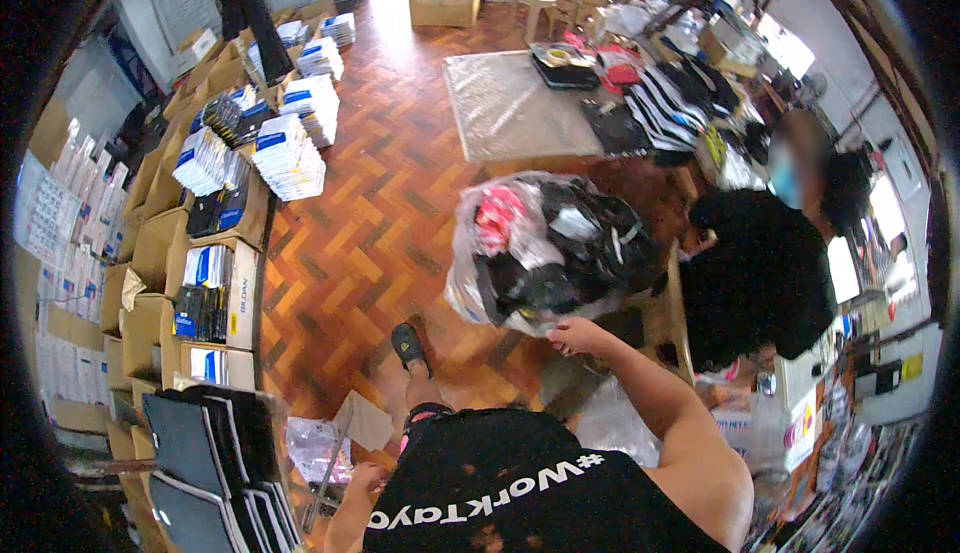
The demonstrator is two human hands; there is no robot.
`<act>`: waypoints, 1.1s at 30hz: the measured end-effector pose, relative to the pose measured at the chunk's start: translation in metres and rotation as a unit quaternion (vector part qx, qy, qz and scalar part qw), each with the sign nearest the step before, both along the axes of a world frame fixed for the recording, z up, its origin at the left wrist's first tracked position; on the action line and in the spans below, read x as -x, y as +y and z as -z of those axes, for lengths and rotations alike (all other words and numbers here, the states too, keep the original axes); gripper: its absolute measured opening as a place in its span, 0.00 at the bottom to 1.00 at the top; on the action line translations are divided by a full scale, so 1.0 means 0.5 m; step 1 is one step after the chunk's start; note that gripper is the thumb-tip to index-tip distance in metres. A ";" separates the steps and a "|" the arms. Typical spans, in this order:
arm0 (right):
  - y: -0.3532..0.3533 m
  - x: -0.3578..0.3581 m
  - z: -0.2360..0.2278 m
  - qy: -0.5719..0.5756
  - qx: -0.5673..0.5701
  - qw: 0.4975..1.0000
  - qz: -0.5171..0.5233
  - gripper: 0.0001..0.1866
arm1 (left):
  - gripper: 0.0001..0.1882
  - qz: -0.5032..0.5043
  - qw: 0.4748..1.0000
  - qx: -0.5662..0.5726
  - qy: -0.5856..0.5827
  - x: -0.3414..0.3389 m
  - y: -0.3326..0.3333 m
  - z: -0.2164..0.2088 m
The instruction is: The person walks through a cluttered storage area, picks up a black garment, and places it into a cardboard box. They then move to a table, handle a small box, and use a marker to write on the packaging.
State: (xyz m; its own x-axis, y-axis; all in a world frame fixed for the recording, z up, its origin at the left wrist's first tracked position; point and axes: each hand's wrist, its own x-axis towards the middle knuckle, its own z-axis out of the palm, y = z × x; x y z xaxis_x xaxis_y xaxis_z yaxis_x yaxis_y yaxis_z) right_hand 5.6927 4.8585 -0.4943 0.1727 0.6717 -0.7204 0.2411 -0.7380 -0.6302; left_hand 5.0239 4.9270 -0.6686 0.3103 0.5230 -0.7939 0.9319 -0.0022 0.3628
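Observation:
My right hand is closed on the near rim of a large clear plastic bag. Dark bundles and a pink-and-white piece fill this bag, which rests on the wooden floor ahead of me. Low beside my left hip hangs my left hand; its fingers are small and partly hidden, so I cannot tell whether it grips anything. Close to it are a beige square panel and a plastic packet with pink in it.
Open cartons with stacked white packets line the left side. Dark boards stand at lower left. A person in black is at the right. Beyond the bag lies a plastic-covered sheet beside piled clothes.

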 end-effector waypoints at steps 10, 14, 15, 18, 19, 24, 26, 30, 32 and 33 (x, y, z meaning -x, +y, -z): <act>0.562 0.108 -0.563 0.381 -0.112 0.800 -0.450 0.13 | 0.17 0.080 0.991 -0.110 -0.011 -0.154 0.712 -0.039; 0.711 0.085 -0.571 0.338 -0.166 0.875 -0.304 0.11 | 0.14 -0.112 0.993 -0.020 -0.040 -0.288 1.052 -0.159; 0.739 0.080 -0.561 0.318 -0.155 0.906 -0.230 0.11 | 0.13 -0.115 0.993 -0.022 -0.035 -0.366 1.131 -0.241; 0.896 0.038 -0.518 0.301 -0.240 0.890 -0.244 0.08 | 0.10 -0.103 0.993 -0.050 -0.039 -0.445 1.358 -0.203; 0.958 0.015 -0.505 0.296 -0.265 0.883 -0.248 0.08 | 0.10 -0.097 0.992 -0.067 -0.054 -0.475 1.424 -0.186; 1.301 -0.119 -0.491 0.233 -0.329 0.892 -0.206 0.11 | 0.09 -0.090 0.995 -0.039 -0.033 -0.616 1.717 -0.158; 1.461 -0.178 -0.528 0.180 -0.359 0.882 -0.248 0.12 | 0.09 -0.131 0.987 -0.009 -0.089 -0.612 1.799 -0.137; 1.757 -0.289 -0.563 0.168 -0.360 0.882 -0.252 0.12 | 0.07 -0.274 0.957 0.049 -0.083 -0.651 1.936 -0.089; 1.893 -0.369 -0.572 0.174 -0.291 0.910 -0.238 0.09 | 0.06 -0.297 0.947 0.094 -0.079 -0.707 2.007 -0.106; 1.949 -0.419 -0.570 0.161 -0.246 0.931 -0.218 0.09 | 0.06 -0.305 0.943 0.114 -0.072 -0.738 2.057 -0.103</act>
State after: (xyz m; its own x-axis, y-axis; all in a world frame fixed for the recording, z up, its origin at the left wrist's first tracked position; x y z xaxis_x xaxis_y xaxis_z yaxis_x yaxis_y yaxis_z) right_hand 5.9023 5.8330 -0.2092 -0.3655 0.8892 -0.2751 0.1902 -0.2180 -0.9572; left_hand 5.3927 5.9556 -0.6170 0.1204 0.4595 -0.8800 0.6758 0.6114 0.4117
